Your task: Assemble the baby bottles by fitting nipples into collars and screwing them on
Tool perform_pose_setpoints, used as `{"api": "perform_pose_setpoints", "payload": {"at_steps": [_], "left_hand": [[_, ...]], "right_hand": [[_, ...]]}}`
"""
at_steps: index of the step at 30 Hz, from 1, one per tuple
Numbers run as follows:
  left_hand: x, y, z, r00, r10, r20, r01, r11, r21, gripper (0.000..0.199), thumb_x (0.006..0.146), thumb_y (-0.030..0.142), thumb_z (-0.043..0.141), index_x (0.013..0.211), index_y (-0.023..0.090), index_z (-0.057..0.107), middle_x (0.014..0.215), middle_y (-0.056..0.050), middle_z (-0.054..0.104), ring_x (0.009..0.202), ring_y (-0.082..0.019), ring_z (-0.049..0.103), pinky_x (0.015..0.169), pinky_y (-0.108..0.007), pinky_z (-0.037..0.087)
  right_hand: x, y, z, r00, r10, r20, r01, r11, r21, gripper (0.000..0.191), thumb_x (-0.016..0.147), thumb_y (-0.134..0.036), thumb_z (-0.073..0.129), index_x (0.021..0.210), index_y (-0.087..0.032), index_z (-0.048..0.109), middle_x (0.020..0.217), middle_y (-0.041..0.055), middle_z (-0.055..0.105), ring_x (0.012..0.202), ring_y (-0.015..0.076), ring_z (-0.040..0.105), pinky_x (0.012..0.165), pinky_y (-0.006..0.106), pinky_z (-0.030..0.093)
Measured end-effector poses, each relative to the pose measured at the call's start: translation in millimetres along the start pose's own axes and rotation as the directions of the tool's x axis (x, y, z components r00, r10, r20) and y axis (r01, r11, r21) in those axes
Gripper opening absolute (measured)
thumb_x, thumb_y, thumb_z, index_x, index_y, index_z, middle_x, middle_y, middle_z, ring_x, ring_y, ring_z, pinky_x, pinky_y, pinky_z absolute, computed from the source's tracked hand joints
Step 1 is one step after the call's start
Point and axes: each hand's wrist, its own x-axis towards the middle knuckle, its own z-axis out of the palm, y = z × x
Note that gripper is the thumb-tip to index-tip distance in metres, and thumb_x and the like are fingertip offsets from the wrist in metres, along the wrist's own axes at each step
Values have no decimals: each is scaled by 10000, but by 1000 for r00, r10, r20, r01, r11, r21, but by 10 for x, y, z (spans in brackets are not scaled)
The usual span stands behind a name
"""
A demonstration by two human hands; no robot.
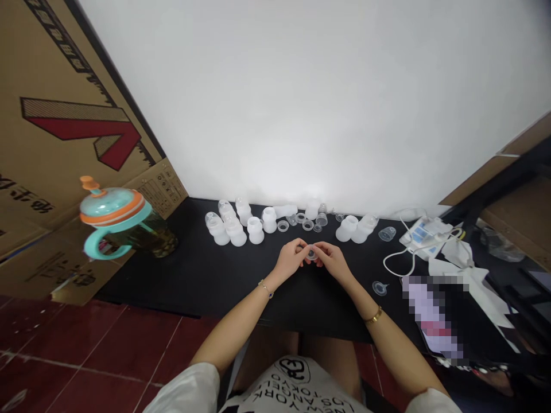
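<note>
My left hand and my right hand meet over the black table, fingertips pinched from both sides on a small clear bottle ring. Whether a nipple sits inside it is too small to tell. Beyond my hands lie loose bottle rings and a clear bottle cap. To the left stands a group of white baby bottles, some with clear caps on. Two more white bottles are on the right, near a clear cap lying on its side. A flat clear round piece rests beside my right forearm.
A large teal-lidded jug with dark contents stands at the left by cardboard boxes. On the right are a white cable, papers and a pixelated phone-like object. A white wall closes the back.
</note>
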Motion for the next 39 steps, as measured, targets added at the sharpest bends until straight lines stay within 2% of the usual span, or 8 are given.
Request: {"api": "perform_pose_setpoints", "payload": {"at_steps": [19, 32, 39], "left_hand": [[-18, 14, -11, 999, 47, -7, -46, 994, 101, 281, 932, 454, 525, 858, 196, 606, 606, 18, 683, 448, -108, 557, 517, -222, 416], [-33, 50, -5, 997, 71, 5, -70, 972, 223, 280, 961, 446, 491, 940, 218, 651, 666, 5, 717, 542, -154, 623, 577, -246, 437], [-70, 92, -9, 991, 125, -47, -118, 984, 131, 275, 965, 455, 506, 952, 214, 638, 603, 38, 628, 546, -139, 609, 581, -235, 432]], "right_hand": [[-23, 18, 12, 995, -86, -44, 81, 991, -111, 405, 878, -561, 611, 904, -173, 724, 694, 43, 712, 529, 165, 636, 479, 258, 518], [-32, 72, -1, 983, -174, -55, 156, 959, -237, 389, 928, -549, 561, 933, -197, 726, 696, 46, 710, 549, 192, 644, 510, 286, 526], [-61, 10, 5, 983, -166, -77, 152, 975, -161, 373, 919, -546, 589, 973, -204, 725, 719, 35, 692, 570, 182, 631, 514, 272, 513]]}}
